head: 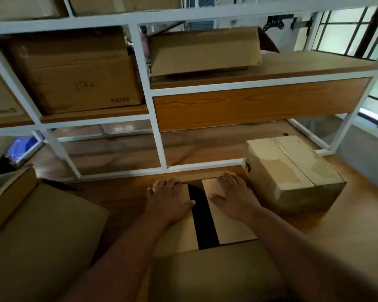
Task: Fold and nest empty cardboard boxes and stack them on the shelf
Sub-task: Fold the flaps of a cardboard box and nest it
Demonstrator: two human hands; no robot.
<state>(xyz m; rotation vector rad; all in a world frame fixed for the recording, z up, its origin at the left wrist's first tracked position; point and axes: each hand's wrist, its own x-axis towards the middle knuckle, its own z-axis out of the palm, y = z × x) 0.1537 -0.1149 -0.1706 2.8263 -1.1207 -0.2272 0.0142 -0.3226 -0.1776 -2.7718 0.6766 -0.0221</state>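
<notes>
The left box is cut off by the frame; its neighbour's label is unreadable.

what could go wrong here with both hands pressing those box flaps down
1. The two top flaps of the box do not meet; a dark gap runs between them. The left hand and right hand press flat beside it, so a flap might cave inward.
2. The closed box sits right against the right hand's side, so fingers could get squeezed if either box shifts.
3. The tilted box on the shelf may slide off if the frame is bumped.
</notes>
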